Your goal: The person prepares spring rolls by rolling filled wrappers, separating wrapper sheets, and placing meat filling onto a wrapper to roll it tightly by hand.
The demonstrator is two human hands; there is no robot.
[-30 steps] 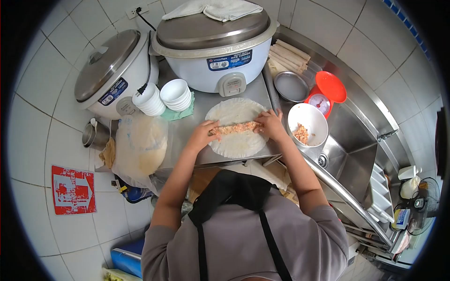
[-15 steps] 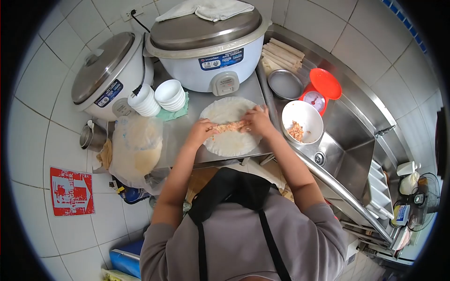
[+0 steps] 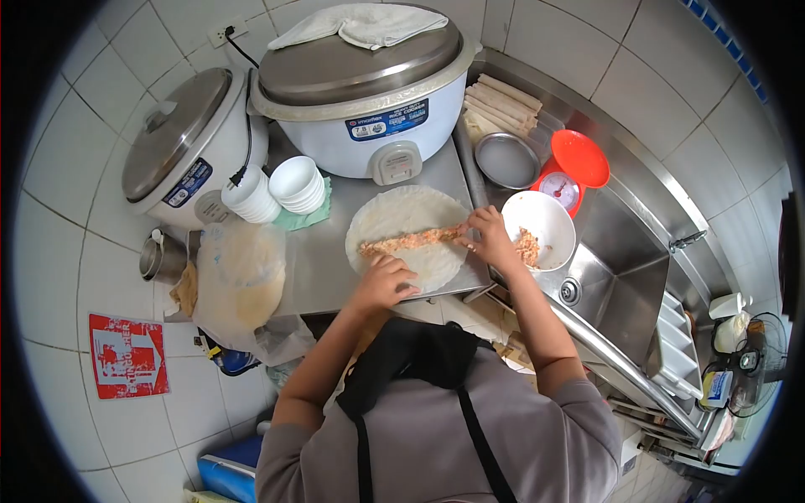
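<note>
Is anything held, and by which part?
Cannot tell: left hand at the near edge of the wrapper, right hand at the right end of the filling.

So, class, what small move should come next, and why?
Probably fold the near edge of the round wrapper over the minced filling: it lies in an uncovered strip across the wrapper, the left hand is by that edge, and the right hand is at the strip's right end.

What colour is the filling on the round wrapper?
Mottled pinkish orange: the filling shows best in the head view.
</note>
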